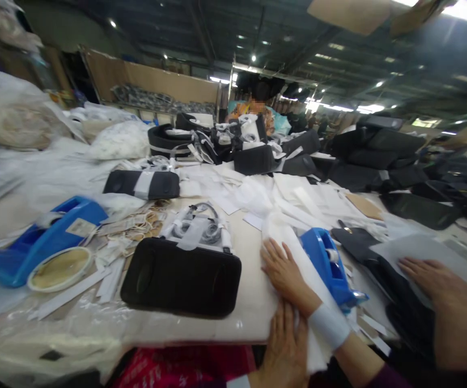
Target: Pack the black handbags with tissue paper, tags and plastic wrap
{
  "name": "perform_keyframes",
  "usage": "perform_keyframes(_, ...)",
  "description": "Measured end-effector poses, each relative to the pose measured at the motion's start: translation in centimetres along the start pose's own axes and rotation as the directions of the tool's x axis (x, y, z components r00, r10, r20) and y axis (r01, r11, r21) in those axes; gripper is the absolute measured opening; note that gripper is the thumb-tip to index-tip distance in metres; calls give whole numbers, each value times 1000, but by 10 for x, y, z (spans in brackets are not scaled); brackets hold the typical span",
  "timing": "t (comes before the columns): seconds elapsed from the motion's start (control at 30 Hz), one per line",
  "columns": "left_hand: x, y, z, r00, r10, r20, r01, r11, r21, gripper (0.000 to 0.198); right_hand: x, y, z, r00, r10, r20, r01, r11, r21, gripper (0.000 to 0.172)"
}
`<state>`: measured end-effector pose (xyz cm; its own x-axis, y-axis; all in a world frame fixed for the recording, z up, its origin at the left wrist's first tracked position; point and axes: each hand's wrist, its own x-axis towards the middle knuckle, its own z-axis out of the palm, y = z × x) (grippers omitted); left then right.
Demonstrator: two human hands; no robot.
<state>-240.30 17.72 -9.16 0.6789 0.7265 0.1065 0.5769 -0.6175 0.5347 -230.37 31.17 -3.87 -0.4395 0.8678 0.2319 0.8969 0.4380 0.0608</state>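
A long folded strip of white foam wrapping [284, 233] lies along the table and hangs toward its front edge. My right hand [286, 269] rests flat on the strip, fingers spread and stretched out, with a white band around the wrist. Lower down, at the table edge, my left hand [284, 342] presses on the strip with straight fingers, just below my right wrist. To the left sits a black zip case [180, 277], its inside facing up behind it with coiled grey cords [197, 229] and a white strip over the edge.
A blue tape dispenser [326, 264] stands right of the foam; another blue dispenser [47, 237] is at left beside a tape roll [60, 268]. A co-worker's hand [435, 277] touches a white sheet at right. Black cases [255, 160] and white sheets fill the back.
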Motion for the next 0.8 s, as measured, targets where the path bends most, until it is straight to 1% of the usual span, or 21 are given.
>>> perform_keyframes(0.07, 3, -7, 8, 998, 57, -36, -55, 997, 53, 100, -5, 11, 13, 1000, -12, -13, 11, 998, -67, 43)
perform_keyframes(0.1, 2, -13, 8, 992, 105, -65, -98, 991, 91, 90, -7, 17, 18, 1000, -16, -18, 15, 996, -89, 44)
perform_keyframes(0.13, -1, -20, 3, 982, 161, -99, -149, 981, 123, 78, -8, 21, 22, 1000, -19, -21, 17, 994, -104, 44)
perform_keyframes(0.17, -7, -27, -6, 966, 223, -132, -204, 969, 142, 65, -9, 24, 25, 1000, -16, -23, 13, 993, -114, 44)
perform_keyframes(0.2, -16, -36, -21, 944, 284, -168, -262, 955, 143, 53, -9, 26, 27, 1000, -7, -26, 4, 993, -119, 43)
perform_keyframes(0.23, -27, -45, -41, 917, 345, -202, -326, 937, 124, 43, -9, 27, 27, 1000, 2, -25, -5, 993, -118, 42)
perform_keyframes(0.27, -40, -55, -65, 891, 398, -220, -388, 917, 89, 35, -9, 27, 27, 1000, 8, -21, -11, 994, -111, 41)
perform_keyframes(0.33, -70, -76, -118, 838, 468, -280, -488, 873, 0, 28, -7, 23, 23, 1000, 20, -14, -21, 997, -72, 39)
perform_keyframes(0.37, -86, -87, -145, 836, 443, -324, -478, 878, -32, 25, -6, 20, 20, 1000, 25, -10, -26, 999, -37, 40)
perform_keyframes(0.4, -103, -98, -170, 832, 367, -415, -412, 911, -20, 24, -6, 15, 16, 999, 33, -11, -33, 999, 13, 42)
perform_keyframes(0.43, -119, -110, -191, 821, 276, -499, -322, 947, -7, 28, -6, 8, 12, 999, 49, -19, -48, 996, 80, 45)
perform_keyframes(0.47, -134, -122, -210, 831, 155, -534, -183, 983, 0, 35, -6, -1, 7, 997, 78, -29, -72, 983, 168, 45)
perform_keyframes(0.5, -147, -134, -224, 800, 13, -600, -13, 1000, 5, 37, -6, -12, 2, 992, 122, -32, -108, 954, 279, 45)
perform_keyframes(0.53, -158, -147, -235, 747, -118, -654, 149, 989, -9, 39, -5, -25, -3, 983, 181, -17, -159, 900, 407, 44)
perform_keyframes(0.57, -166, -159, -242, 695, -231, -681, 275, 960, -46, 41, -5, -39, -8, 969, 245, 21, -217, 812, 542, 47)
perform_keyframes(0.6, -172, -171, -246, 648, -328, -687, 363, 926, -100, 45, -5, -55, -11, 951, 300, 81, -275, 690, 669, 53)
perform_keyframes(0.63, -175, -182, -248, 623, -410, -667, 413, 896, -165, 50, -4, -71, -14, 930, 333, 155, -325, 547, 772, 61)
perform_keyframes(0.7, -175, -198, -248, 619, -540, -571, 445, 840, -311, 58, 0, -100, -17, 894, 349, 281, -385, 276, 881, 76)
perform_keyframes(0.73, -172, -204, -247, 625, -585, -517, 449, 811, -375, 61, 3, -112, -17, 880, 352, 319, -398, 180, 899, 83)
perform_keyframes(0.77, -169, -207, -246, 627, -620, -471, 454, 783, -425, 63, 6, -122, -18, 866, 362, 345, -410, 118, 904, 88)
perform_keyframes(0.8, -165, -209, -245, 628, -647, -433, 461, 757, -463, 66, 10, -129, -19, 850, 379, 365, -423, 81, 902, 92)
